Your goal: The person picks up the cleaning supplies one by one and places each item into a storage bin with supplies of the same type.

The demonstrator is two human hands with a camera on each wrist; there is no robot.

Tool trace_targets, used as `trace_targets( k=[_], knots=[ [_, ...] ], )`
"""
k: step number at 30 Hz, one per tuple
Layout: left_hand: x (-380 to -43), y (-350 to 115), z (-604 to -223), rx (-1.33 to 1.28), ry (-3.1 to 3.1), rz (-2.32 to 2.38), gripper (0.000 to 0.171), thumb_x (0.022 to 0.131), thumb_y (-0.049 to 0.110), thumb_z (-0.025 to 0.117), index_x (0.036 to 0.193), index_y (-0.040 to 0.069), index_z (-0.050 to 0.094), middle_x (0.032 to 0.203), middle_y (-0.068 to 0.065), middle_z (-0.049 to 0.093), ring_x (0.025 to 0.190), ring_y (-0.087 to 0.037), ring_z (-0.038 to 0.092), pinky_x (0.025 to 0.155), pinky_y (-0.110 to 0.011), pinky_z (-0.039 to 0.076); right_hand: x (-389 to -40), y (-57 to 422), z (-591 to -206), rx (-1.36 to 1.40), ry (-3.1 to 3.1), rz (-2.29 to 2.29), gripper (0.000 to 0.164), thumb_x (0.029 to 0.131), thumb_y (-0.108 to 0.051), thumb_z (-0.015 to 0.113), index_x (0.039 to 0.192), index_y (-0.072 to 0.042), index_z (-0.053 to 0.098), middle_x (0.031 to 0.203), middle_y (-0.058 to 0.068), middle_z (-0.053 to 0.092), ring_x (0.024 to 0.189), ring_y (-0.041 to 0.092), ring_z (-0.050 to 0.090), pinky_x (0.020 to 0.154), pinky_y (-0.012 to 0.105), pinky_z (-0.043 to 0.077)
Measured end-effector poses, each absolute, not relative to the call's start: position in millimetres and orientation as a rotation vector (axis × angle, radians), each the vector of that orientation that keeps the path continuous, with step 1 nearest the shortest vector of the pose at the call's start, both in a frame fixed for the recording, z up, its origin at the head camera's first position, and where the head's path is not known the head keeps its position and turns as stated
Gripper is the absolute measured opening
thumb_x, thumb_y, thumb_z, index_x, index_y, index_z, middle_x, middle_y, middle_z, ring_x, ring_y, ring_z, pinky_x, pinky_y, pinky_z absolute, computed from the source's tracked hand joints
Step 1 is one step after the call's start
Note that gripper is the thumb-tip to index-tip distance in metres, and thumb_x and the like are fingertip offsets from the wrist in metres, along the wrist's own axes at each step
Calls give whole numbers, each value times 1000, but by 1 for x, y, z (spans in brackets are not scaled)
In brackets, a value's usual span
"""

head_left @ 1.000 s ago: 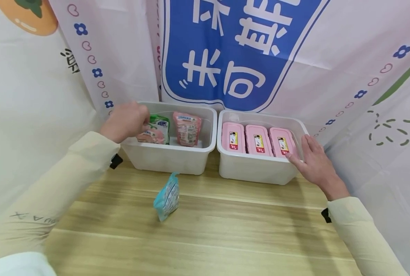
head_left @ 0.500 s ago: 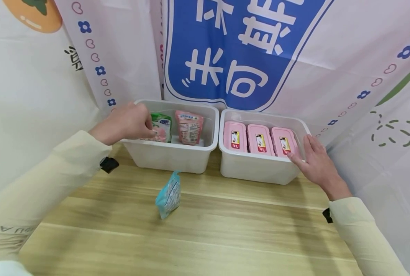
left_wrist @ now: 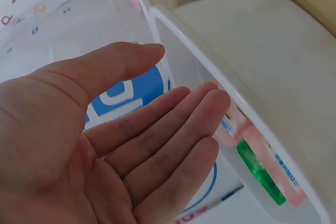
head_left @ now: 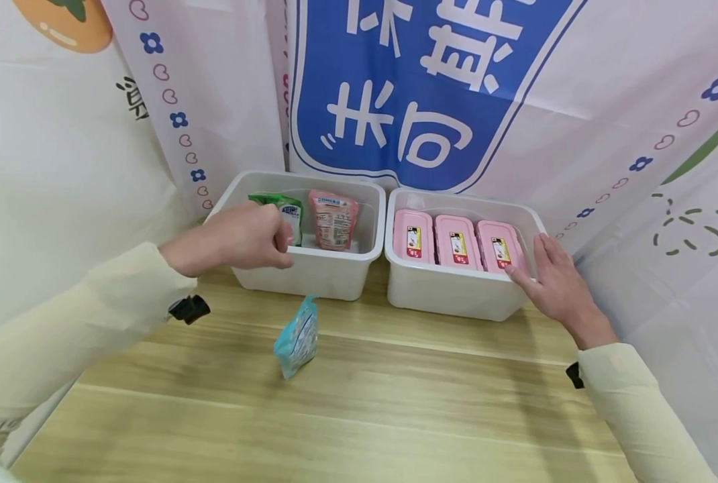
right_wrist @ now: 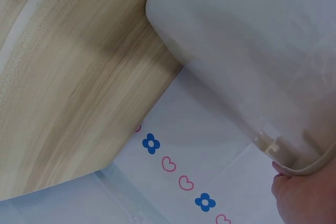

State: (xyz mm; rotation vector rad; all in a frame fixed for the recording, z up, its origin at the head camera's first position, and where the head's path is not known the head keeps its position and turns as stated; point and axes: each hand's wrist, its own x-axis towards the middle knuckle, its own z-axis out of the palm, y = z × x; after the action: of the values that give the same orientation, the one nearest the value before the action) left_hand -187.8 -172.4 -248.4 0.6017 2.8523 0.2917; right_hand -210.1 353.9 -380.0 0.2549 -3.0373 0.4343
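My left hand point(head_left: 235, 238) hovers over the front rim of the left white bin point(head_left: 311, 274). In the left wrist view the left hand point(left_wrist: 152, 150) holds nothing, its fingers loosely extended. Inside that bin stand a green-topped pouch point(head_left: 292, 209) and a pink pouch point(head_left: 336, 220). Another pink pouch point(left_wrist: 275, 163) shows there in the left wrist view; from the head my hand hides it. My right hand point(head_left: 553, 285) rests on the right end of the other white bin point(head_left: 455, 294), thumb over the rim. Three pink lidded boxes point(head_left: 458, 235) stand in that bin.
A teal pouch point(head_left: 298, 341) stands on the wooden table point(head_left: 407, 396) in front of the left bin. Printed cloth point(head_left: 226, 87) hangs behind the bins and at both sides. The two bins stand side by side, nearly touching.
My left hand has let go of a pink pouch in the left bin and moved out, to the right and nearer me. The right hand stays in place on its bin.
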Motion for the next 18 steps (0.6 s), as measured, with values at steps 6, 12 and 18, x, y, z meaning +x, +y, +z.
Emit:
trace_targets(
  k=[6,12,18],
  knots=[
    [-180,-168,-252,646,2848,305,13,88,27,80,81,16,78,89,2,75,77,-15,67,70,-33,55,-211,354,-380,265,-3033,429,97,107,-61,41,167,4,0,175,32,2,162,53,5,125,77,15],
    [-175,-168,-260,709,2867,318,12,85,25,83,77,16,79,94,0,70,88,-19,65,105,-62,43,-212,354,-380,267,-3032,421,97,107,-61,41,167,3,0,175,31,2,162,53,5,125,77,14],
    [-171,-168,-267,697,2809,361,12,86,23,83,77,16,80,93,1,69,85,-15,64,86,-40,54,-210,355,-381,264,-3023,432,97,107,-61,40,167,3,0,175,31,2,162,53,5,125,78,14]
  ],
)
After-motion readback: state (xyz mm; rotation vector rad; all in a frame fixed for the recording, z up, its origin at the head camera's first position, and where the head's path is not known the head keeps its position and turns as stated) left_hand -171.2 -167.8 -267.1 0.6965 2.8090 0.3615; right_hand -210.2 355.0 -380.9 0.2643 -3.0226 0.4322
